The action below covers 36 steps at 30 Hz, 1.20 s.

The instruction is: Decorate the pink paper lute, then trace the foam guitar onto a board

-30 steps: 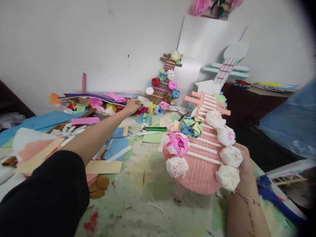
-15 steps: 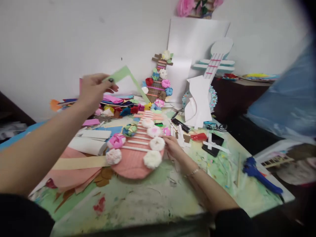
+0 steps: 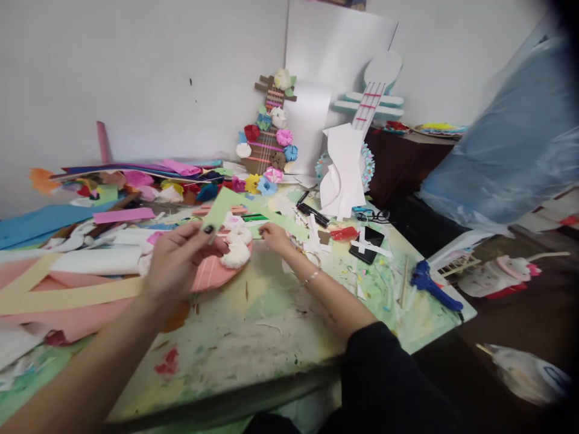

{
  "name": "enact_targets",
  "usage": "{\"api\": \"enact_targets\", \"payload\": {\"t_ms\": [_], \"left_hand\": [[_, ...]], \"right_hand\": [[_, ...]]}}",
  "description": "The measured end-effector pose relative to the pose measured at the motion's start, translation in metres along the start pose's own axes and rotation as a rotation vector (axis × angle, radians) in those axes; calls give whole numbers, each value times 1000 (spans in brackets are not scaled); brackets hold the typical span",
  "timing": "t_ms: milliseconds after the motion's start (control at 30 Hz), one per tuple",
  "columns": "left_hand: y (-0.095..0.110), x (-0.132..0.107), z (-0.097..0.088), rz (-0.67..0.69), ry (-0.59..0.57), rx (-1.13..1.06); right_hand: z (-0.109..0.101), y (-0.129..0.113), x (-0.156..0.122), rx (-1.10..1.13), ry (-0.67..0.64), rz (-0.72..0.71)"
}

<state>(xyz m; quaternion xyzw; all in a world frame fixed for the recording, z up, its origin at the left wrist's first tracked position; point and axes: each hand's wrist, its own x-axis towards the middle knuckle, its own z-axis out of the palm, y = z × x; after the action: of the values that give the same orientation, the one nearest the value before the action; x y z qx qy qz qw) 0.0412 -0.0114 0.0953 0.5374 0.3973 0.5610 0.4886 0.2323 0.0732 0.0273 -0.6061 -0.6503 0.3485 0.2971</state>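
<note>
My left hand (image 3: 183,256) pinches a light green sheet of paper (image 3: 221,208), angled and cut away in its middle, above the table. Behind and partly under that hand lies a pink guitar-shaped craft (image 3: 219,274), with white paper flowers (image 3: 236,250) along its right side. My left hand and the paper hide much of it. My right hand (image 3: 275,238) is just right of the craft, overlapping the lower edge of the green paper. Its fingers are curled together; what they hold, if anything, cannot be made out.
A flower-covered brown guitar craft (image 3: 262,147) and a white one (image 3: 368,108) lean at the back. Right are black pens (image 3: 312,213), a phone (image 3: 368,246), glasses (image 3: 373,215) and a blue glue gun (image 3: 434,286). Pink crepe paper (image 3: 90,301) and beige strips lie left.
My left hand has lowered the green paper from up by the wall to above the pink craft. My right hand has left the craft's edge and come to the paper. The view has shifted right.
</note>
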Motion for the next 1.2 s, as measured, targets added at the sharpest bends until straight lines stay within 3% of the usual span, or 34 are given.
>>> {"api": "enact_targets", "payload": {"t_ms": [133, 233, 367, 533, 733, 967, 1200], "left_hand": [[-36, -17, 8, -248, -101, -74], [-50, -20, 20, -331, -191, -154], [-56, -11, 37, -381, -221, -213], [-62, 0, 48, -416, -277, -216], [-63, 2, 50, -368, -291, -250], [-72, 8, 58, -259, -199, -312], [-73, 23, 94, -128, -18, -315]], "right_hand": [[-42, 32, -38, -343, 43, 136], [-60, 53, -62, -511, 72, 226], [-65, 66, -72, -599, 56, 245], [-60, 61, -65, -576, 37, 247], [-67, 62, -59, -333, 90, 274], [-88, 60, -76, 310, 80, 126], [-41, 37, -84, 656, 4, -82]]}}
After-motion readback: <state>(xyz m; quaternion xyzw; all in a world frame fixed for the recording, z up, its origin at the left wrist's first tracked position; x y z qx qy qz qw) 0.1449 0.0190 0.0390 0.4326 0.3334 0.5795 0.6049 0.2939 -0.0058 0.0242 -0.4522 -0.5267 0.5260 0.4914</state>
